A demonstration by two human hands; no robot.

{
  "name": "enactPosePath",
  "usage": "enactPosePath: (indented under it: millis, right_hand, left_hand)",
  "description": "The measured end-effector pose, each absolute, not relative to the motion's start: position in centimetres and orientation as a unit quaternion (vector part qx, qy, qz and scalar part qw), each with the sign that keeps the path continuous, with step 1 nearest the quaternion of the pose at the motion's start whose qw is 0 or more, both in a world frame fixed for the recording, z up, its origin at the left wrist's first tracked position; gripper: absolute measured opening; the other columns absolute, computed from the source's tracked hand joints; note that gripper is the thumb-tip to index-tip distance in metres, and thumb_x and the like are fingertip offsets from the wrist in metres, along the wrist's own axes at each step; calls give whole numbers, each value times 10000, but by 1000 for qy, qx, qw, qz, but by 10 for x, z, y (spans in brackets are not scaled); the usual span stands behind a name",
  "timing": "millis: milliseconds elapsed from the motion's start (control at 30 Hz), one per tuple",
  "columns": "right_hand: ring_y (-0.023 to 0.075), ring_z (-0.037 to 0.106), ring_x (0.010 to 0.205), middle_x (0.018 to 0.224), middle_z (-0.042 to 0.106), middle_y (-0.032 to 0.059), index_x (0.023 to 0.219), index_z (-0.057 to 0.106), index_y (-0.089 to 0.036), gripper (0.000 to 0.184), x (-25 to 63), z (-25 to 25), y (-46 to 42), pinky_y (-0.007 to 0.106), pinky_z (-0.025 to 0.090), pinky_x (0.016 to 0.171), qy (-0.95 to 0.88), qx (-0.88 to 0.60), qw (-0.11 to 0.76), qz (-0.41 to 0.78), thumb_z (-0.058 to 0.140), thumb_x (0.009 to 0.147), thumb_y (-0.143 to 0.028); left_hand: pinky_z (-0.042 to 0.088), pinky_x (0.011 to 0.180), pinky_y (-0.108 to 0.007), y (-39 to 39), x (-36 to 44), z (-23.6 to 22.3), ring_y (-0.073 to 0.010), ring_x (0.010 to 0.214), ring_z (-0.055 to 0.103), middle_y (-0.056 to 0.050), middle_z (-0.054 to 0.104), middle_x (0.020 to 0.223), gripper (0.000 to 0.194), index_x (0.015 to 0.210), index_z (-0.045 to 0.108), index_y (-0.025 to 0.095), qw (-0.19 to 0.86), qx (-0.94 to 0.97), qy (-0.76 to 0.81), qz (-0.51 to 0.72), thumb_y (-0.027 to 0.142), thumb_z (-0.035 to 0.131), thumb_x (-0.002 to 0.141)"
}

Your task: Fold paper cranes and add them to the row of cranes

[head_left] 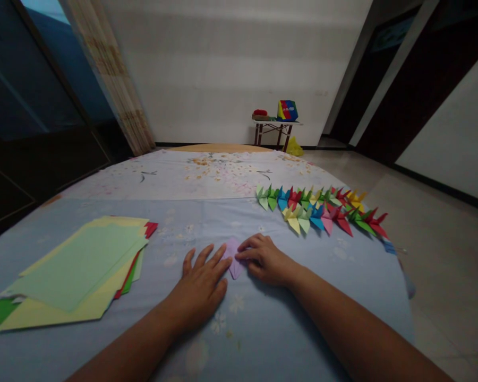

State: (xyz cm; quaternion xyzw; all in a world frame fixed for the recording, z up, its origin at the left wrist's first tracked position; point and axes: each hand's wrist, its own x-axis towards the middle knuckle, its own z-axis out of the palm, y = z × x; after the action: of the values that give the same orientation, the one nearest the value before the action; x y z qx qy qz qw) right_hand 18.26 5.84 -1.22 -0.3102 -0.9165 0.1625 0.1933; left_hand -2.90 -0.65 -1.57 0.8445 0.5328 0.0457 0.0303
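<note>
A small folded piece of purple origami paper point(233, 249), shaped like a narrow diamond, lies flat on the cloth between my hands. My left hand point(201, 284) rests palm down with its fingers spread, the index fingertip touching the paper's left side. From the other side, my right hand point(265, 259) presses its bent fingertips onto the paper's right edge; the thumb is tucked near the fingers. Whether a flap is pinched between them I cannot make out.
Stacked coloured paper sheets point(91, 265) lie on the left of the round table. Rows of folded paper cranes point(316, 215) stand at the right. A blue floral tablecloth point(295, 345) covers the near part. Against the far wall is a small side table point(276, 123) with a colourful box point(287, 110).
</note>
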Motion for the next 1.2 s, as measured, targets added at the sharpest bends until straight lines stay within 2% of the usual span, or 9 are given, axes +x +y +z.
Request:
enactPosePath:
  millis: [100, 200, 300, 400, 633, 767, 900, 1200]
  right_hand:
    - [202, 445, 989, 1047, 596, 37, 1053, 629, -272, 382, 182, -13, 58, 377, 321, 839, -917, -309, 194, 159, 557, 724, -92]
    - [196, 448, 989, 1045, 597, 31, 1050, 627, -275, 376, 183, -13, 58, 373, 322, 841, -919, -308, 196, 152, 563, 727, -95]
    - [191, 450, 985, 1044, 598, 27, 1045, 630, -273, 369, 183, -13, 58, 371, 322, 848, -918, -307, 199, 151, 564, 727, -96]
    - [194, 450, 983, 1046, 598, 30, 1043, 635, -268, 372, 183, -13, 59, 374, 322, 851, -918, -305, 201, 155, 561, 722, -95]
    - [204, 448, 985, 1053, 596, 33, 1062, 630, -270, 385, 183, -16, 60, 383, 318, 851, -917, -302, 203, 164, 549, 725, -102]
    - [200, 448, 986, 1054, 596, 27, 1049, 634, -270, 374, 183, -15, 60, 379, 318, 850, -917, -303, 205, 162, 550, 725, -105]
    - [200, 451, 987, 1053, 596, 36, 1048, 635, -263, 364, 183, -14, 60, 378, 320, 848, -918, -306, 195, 159, 558, 729, -106]
    - [207, 448, 999, 1056, 595, 36, 1031, 646, -262, 350, 184, -15, 61, 380, 322, 860, -917, -299, 206, 168, 553, 728, -112]
  left_hand:
    - [127, 1020, -577, -7, -27, -14, -285, 1321, 220, -77, 324, 1433, 426, 1284, 437, 286, 15, 838, 545, 42, 300, 357, 866]
    - [76, 1033, -560, -9, -27, -15, -277, 1323, 215, -83, 323, 1433, 434, 1271, 455, 286, -21, 839, 540, 58, 254, 383, 845]
    - [7, 1051, -528, -11, -28, -15, -259, 1311, 247, -59, 360, 1416, 461, 1287, 436, 286, -45, 858, 505, 77, 222, 391, 832]
    - [3, 1052, -524, -12, -30, -12, -251, 1293, 288, -54, 405, 1388, 490, 1324, 383, 286, -37, 878, 473, 64, 215, 382, 838]
    - [113, 1021, -578, -12, -37, -3, -265, 1324, 231, -45, 268, 1458, 493, 1363, 241, 385, 10, 892, 452, 7, 278, 332, 891]
    - [120, 1016, -598, -13, -40, -4, -275, 1334, 197, -45, 231, 1470, 493, 1350, 243, 417, 20, 898, 439, 9, 274, 349, 890]
    - [113, 1043, -562, -14, -40, -2, -264, 1346, 153, -50, 222, 1473, 550, 1353, 273, 376, 31, 908, 418, 17, 222, 417, 845]
    - [82, 1043, -580, -12, -39, -1, -276, 1352, 103, -78, 180, 1479, 566, 1385, 190, 346, 45, 906, 421, 7, 297, 405, 863]
